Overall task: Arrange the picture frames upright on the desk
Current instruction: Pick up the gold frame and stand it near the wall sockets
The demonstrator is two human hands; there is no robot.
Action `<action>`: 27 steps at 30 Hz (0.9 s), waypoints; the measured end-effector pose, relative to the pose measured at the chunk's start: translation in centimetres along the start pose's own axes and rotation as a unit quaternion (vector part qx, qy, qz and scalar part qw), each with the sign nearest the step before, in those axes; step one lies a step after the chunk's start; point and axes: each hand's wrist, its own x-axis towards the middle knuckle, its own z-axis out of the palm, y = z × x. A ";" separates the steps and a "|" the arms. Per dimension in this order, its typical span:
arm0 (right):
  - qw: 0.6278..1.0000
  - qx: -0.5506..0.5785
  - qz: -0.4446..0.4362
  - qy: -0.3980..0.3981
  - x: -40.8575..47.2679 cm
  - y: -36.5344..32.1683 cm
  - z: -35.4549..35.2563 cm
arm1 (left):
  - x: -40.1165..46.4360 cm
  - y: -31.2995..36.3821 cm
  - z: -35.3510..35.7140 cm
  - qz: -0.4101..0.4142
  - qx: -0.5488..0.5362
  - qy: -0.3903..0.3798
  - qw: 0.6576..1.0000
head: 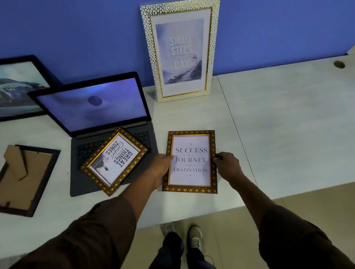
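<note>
Left hand (pixel 161 168) sits on the left side rail of the "Success is a journey" frame (pixel 191 162), thumb over the front edge, fingers tucked at the side, closed on the rail. Right hand (pixel 227 165) pinches the right rail at mid-height, thumb on top. Cannot tell whether the fingers are already under the frame.

The frame lies flat, face up, near the front edge of the bench (pixel 284 118), just right of the laptop (pixel 108 129). Both hands are on it, one per side.

Step in hand, by judgement: a two-handed grip to lift this frame and stand it up. The lift does not look started; the frame reads as flat on the surface.

Other frames: the white pebbled frame (pixel 182 49) already stands upright at the back edge against the blue wall (pixel 64 33). The second gold-patterned frame (pixel 114 161) lies tilted across the laptop keyboard, face up, turned partly away from the viewer. A dark frame (pixel 20 179) lies face down near the left edge, back stand showing. A black car-picture frame (pixel 11 89) leans at the back left corner, behind the laptop.

Next move likely calls for raising the top edge, getting the back stand out (not visible here), and setting it upright on bare bench. Free space is to the right of the white frame. So roughly two of five are up, three to go.
</note>
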 end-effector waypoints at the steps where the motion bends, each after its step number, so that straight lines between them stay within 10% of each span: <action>1: 1.000 -0.001 -0.011 -0.002 -0.4 -0.1 -0.5 | -0.6 -0.3 0.0 0.005 -0.005 0.010 1.000; 12: 0.981 0.044 -0.180 -0.063 -4.2 -6.9 -3.8 | -8.4 -2.4 -4.5 0.099 -0.168 0.164 0.967; 27: 0.907 -0.035 -0.380 -0.177 -14.6 -26.3 9.5 | -21.1 -8.5 -24.2 0.220 -0.248 0.357 0.873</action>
